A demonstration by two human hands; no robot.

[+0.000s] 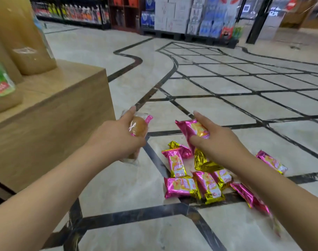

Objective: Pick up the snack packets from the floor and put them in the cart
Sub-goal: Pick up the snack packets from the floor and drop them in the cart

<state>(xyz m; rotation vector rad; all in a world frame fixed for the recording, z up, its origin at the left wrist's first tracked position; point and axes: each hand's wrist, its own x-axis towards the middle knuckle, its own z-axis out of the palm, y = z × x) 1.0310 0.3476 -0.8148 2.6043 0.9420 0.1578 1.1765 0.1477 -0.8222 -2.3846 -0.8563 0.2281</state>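
Note:
My left hand (116, 136) grips a clear-wrapped snack packet (139, 124) with a brown cake inside and a pink edge, held above the floor. My right hand (214, 140) grips a pink and gold snack packet (192, 128), also lifted off the floor. Under and beside my right hand, several more pink and gold packets (180, 186) lie in a loose heap on the marble floor (129, 185). One packet (271, 162) lies apart at the right. No cart is in view.
A low wooden display platform (51, 116) stands at the left, carrying large yellowish bottles (24, 37). Far back are shelves of bottles (71, 11) and stacked boxes on a pallet (190, 15). Dark inlay lines cross the floor.

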